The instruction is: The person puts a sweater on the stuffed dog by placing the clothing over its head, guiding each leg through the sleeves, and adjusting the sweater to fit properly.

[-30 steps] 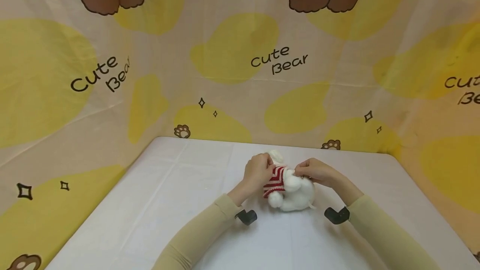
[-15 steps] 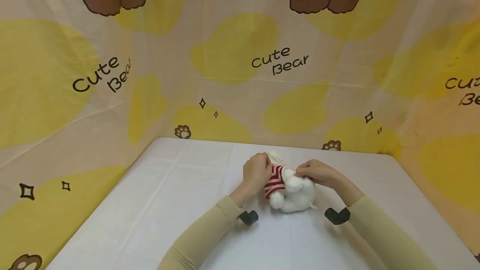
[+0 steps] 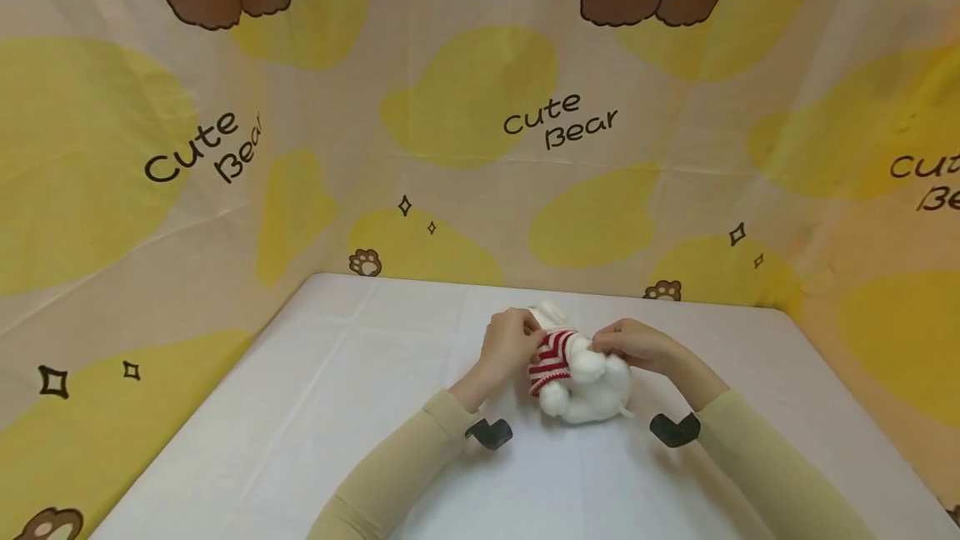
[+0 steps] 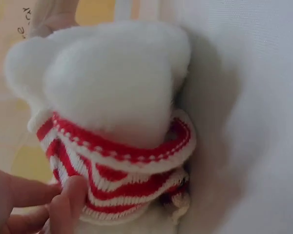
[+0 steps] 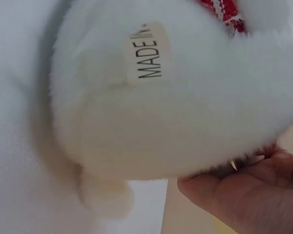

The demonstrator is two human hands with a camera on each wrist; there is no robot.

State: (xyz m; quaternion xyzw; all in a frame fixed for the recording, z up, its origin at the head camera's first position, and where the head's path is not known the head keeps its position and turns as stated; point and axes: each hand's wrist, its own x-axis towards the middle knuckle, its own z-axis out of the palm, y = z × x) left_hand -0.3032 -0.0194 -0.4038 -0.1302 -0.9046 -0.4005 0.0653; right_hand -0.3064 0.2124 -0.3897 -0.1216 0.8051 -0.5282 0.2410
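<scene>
Nearest to us, our two beige sleeves come in from the lower edge, each with a black wrist mount resting on the white cloth-covered table (image 3: 315, 407). Just beyond them lies the small white plush toy (image 3: 596, 390), set slightly right of the table's middle and directly between our hands. Its long axis runs left to right: the round white rump with its cloth tag (image 5: 149, 53) and little tail sits on our right, and the end wearing the red-and-white striped knitted sweater (image 3: 551, 357) points to our left.

Our left hand (image 3: 508, 347) is at the sweater end, its fingers (image 4: 71, 202) curled and pinching the striped knit at its hem. Our right hand (image 3: 633, 346) reaches over the fluffy body from the right and grips it with curled fingers at the top; the right wrist view shows the palm (image 5: 249, 200) close under the fur. Both hands touch the toy, so neither is nearer; each has its own end.

Farther off, the table's back edge meets a beige and yellow printed backdrop (image 3: 480, 107).
</scene>
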